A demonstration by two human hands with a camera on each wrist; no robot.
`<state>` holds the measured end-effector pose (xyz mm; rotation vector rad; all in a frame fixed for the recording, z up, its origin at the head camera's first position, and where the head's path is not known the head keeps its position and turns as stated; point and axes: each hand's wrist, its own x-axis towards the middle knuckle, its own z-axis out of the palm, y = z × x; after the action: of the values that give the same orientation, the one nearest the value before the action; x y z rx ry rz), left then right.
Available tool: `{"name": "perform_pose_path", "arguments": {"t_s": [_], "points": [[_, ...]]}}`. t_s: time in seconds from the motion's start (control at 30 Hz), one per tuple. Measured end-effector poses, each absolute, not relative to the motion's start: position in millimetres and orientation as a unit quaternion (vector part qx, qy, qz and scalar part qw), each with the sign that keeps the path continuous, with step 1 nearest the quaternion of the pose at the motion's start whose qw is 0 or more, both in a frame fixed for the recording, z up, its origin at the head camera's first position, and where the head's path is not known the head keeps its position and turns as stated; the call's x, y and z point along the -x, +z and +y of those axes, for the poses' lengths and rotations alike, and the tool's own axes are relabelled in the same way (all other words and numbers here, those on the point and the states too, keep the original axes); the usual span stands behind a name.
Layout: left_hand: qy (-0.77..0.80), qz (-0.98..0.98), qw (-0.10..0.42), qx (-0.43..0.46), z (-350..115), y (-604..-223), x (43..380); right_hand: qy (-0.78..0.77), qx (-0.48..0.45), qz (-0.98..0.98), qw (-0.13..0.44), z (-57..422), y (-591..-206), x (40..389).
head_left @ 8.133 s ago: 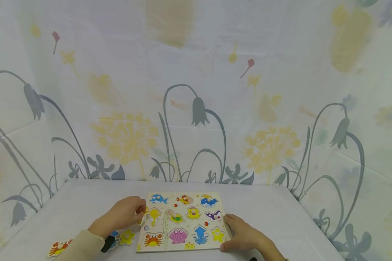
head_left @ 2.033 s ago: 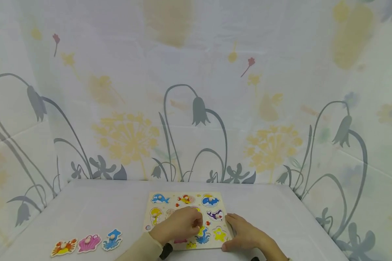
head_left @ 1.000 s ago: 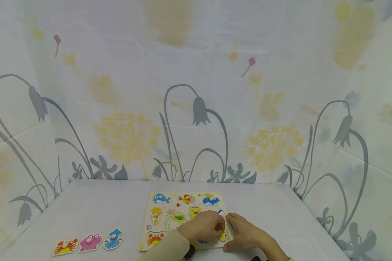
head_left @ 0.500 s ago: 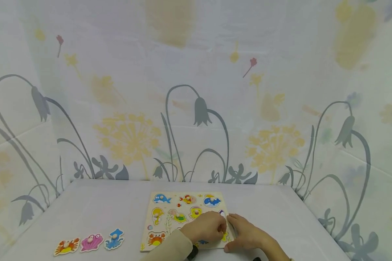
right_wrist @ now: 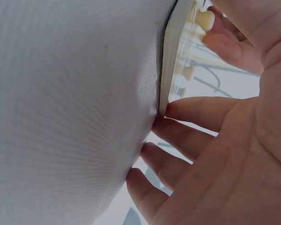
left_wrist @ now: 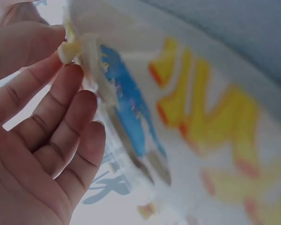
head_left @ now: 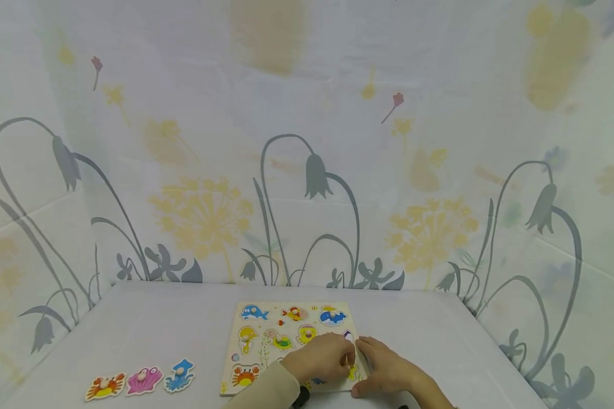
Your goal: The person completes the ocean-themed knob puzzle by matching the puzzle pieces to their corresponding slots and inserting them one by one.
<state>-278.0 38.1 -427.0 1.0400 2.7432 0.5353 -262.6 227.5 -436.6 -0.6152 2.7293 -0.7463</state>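
Note:
My left hand (head_left: 318,355) reaches across the wooden puzzle board (head_left: 227,379) to its near right corner. There it pinches the knob (left_wrist: 69,50) of the yellow star puzzle piece (head_left: 352,373), which sits over the star picture and is mostly hidden by the fingers. My right hand (head_left: 389,369) rests along the board's right edge, its fingers (right_wrist: 201,112) extended against the side and its thumb by the near corner. Knobbed pieces fill the upper spots, such as the seahorse (head_left: 247,339) and the octopus (head_left: 307,333). My left forearm hides part of the bottom row.
Three loose pieces lie on the white table (head_left: 148,324) left of the board: a crab (head_left: 105,387), a pink shell (head_left: 144,380) and a blue squid (head_left: 179,376). A flower-printed cloth (head_left: 307,170) hangs behind the table.
The star left the table at the left and travelled with my left hand to the board's lower right. The seahorse now sits on the board. Lately the hands barely move.

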Motion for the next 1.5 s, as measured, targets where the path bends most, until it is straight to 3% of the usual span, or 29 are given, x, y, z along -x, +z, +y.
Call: {"name": "perform_pose_path", "arguments": {"t_s": [0.3, 0.77, 1.13, 1.5], "points": [[0.169, 0.918, 0.057, -0.354, 8, -416, 264, -0.238, 0.208, 0.942, 0.114, 226, -437, 261], [0.172, 0.918, -0.046, -0.356, -74, -414, 236, -0.243, 0.172, 0.945, 0.137, 224, -437, 263], [0.191, 0.926, -0.043, -0.323, -121, -419, 230, -0.244, 0.164, 0.945, 0.14, 222, -436, 263], [0.182, 0.941, -0.074, -0.275, -166, -421, 231, -0.247, 0.156, 0.946, 0.142, 222, -435, 262]]}}
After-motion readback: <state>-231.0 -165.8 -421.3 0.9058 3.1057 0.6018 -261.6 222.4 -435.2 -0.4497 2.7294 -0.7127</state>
